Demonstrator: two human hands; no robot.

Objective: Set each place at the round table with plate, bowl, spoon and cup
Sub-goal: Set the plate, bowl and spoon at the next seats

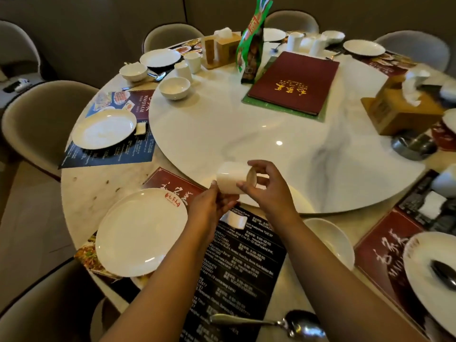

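A white cup (232,177) lies on its side in the air above the near edge of the turntable, mouth pointing right. My left hand (209,206) holds its base end and my right hand (266,186) grips its rim. Below them, on the nearest placemat (241,267), stand a white plate (140,233) at the left, a white bowl (333,240) at the right and a metal spoon (296,323) at the near edge. A small white spoon rest (235,222) sits under my hands.
A marble turntable (271,144) carries a red menu (296,82), a green snack bag (251,43), a bowl (174,88), cups (192,62) and wooden tissue boxes (399,109). Further plates (104,129) lie on other placemats. Chairs (42,119) ring the table.
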